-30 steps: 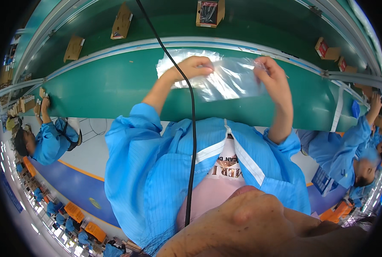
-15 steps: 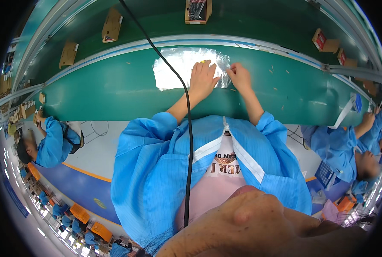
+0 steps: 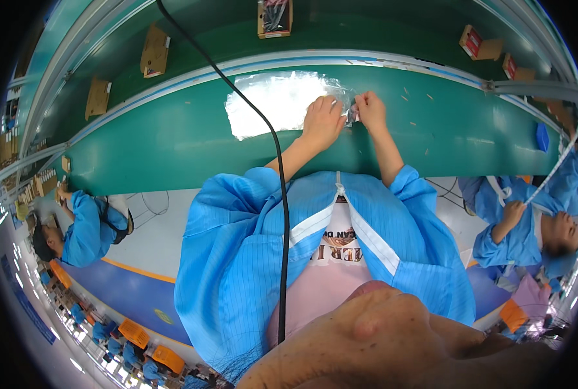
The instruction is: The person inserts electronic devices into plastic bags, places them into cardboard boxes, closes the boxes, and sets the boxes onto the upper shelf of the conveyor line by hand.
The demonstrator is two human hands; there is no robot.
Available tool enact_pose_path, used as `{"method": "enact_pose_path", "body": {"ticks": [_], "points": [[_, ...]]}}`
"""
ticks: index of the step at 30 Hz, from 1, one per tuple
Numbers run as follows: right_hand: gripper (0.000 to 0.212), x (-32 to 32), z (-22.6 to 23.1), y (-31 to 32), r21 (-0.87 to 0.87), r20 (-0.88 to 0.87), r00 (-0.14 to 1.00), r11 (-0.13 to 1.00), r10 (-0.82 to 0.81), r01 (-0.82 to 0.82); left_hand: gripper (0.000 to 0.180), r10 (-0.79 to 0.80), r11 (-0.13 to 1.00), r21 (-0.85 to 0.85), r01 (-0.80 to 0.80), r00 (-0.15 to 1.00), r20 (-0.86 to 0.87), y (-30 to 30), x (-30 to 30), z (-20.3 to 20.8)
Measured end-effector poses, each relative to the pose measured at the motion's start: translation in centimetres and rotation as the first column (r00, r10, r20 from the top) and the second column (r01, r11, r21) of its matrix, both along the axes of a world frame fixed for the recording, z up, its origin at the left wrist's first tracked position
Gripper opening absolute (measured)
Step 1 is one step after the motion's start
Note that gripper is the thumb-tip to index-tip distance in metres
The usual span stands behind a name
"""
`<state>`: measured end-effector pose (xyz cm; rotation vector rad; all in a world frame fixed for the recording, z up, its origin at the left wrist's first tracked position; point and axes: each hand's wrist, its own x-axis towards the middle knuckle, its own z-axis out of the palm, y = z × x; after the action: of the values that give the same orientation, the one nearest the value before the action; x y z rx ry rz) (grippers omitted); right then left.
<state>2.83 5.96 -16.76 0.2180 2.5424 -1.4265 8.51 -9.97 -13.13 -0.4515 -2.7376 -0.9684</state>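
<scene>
A stack of shiny clear plastic bags, bright with glare, lies on the green table. My left hand rests palm down on its right part, the fingers slightly bent over the plastic. Just right of it, my right hand has thumb and fingertips pinched together at the bags' right edge. A crumpled bit of clear plastic shows between the two hands, at the right fingertips. Glare hides how many layers are there.
A black cable hangs across the view, over the bags. Behind a pale rail stand cardboard boxes, one holding dark items. Small thin bits lie on the green table. Co-workers sit left and right.
My left hand has slid right, its fingers more bent. My right hand has shifted slightly right and now pinches plastic at the edge. The right co-worker has moved, drawing a white strip.
</scene>
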Motion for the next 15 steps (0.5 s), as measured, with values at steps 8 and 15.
{"method": "enact_pose_path", "body": {"ticks": [8, 15], "points": [[0.014, 0.4, 1.4, 2.4, -0.155, 0.043, 0.998, 0.987, -0.042, 0.048, 0.027, 0.083, 0.994, -0.071, -0.084, 0.996, -0.023, 2.2, 0.1, -0.5], [0.030, 1.1, -1.0, 6.1, -0.174, -0.052, 0.966, 0.950, 0.253, -0.258, 0.017, 0.320, 0.946, -0.016, -0.324, 0.922, 0.218, 9.5, -2.4, -4.2]]}}
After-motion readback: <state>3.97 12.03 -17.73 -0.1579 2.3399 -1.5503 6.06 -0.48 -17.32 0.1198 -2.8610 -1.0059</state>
